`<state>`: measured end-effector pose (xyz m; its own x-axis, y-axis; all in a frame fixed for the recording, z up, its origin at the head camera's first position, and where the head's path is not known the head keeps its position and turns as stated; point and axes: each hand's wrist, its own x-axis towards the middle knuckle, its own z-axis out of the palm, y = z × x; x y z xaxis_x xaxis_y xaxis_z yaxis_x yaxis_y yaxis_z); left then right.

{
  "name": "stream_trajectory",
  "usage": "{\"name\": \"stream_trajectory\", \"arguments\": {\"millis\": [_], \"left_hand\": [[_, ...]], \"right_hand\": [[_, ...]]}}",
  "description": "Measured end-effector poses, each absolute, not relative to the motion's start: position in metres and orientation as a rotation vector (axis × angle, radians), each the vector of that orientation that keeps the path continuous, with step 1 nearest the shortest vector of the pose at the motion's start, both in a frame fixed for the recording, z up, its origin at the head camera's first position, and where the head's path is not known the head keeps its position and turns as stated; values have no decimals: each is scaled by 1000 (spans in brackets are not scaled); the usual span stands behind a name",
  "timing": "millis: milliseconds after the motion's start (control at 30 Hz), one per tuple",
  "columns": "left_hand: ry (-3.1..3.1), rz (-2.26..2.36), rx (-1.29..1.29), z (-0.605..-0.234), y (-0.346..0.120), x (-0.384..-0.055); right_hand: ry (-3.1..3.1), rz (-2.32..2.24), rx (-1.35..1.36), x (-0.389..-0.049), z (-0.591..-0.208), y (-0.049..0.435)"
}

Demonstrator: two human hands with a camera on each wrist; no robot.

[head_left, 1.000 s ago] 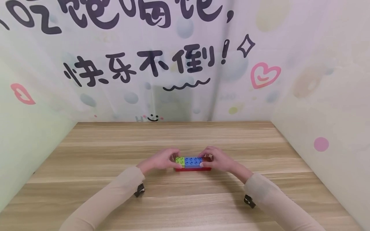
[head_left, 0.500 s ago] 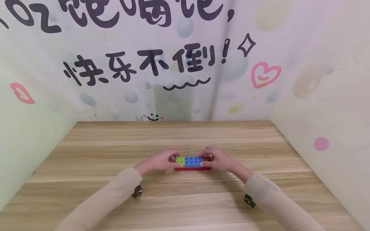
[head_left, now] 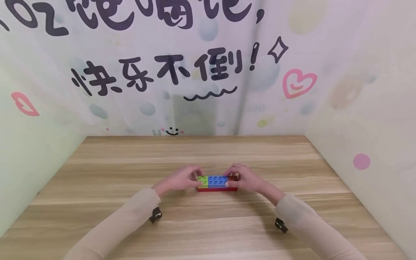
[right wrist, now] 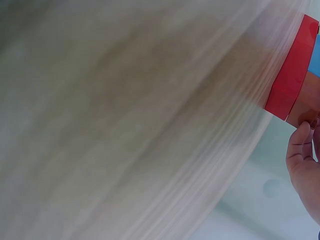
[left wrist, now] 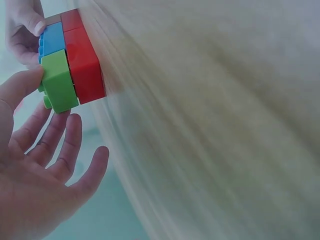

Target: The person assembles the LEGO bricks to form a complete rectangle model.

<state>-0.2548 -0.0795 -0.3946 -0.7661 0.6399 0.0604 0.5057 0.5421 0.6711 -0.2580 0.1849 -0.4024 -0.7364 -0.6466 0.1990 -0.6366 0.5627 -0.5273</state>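
A short stack of toy building blocks sits mid-table in the head view. On top, left to right, are a lime green block (head_left: 203, 182), a blue block (head_left: 217, 181) with several studs, and a brown block (right wrist: 304, 102). Beneath them runs a red layer (left wrist: 84, 65), made of more than one block. My left hand (head_left: 182, 178) has its thumb and fingertips at opposite sides of the green block, its outer fingers spread in the left wrist view. My right hand (head_left: 248, 179) grips the brown end, thumb at the seam with the blue block, partly covering the brown block.
The wood-grain table (head_left: 208, 227) meets a printed white curtain (head_left: 136, 112) at the back. Pale side walls (head_left: 364, 119) close in on the left and right. A dark wrist camera mount (head_left: 156, 214) hangs under the left sleeve, another under the right.
The left thumb has drawn back a little leftward and up along the green block, showing more of it. The right hand keeps its place, and the blocks stay about where they were.
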Motion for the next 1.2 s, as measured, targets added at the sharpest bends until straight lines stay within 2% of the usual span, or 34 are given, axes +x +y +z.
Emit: {"name": "stream_trajectory", "arguments": {"millis": [600,1200], "left_hand": [[2638,873,968,-384,-72,-252],[2700,896,1096,-391,-64,-257]], "right_hand": [[2754,-914,-1155,-256,-400,186],[2768,-917,-1162,-258,-400,185]]}}
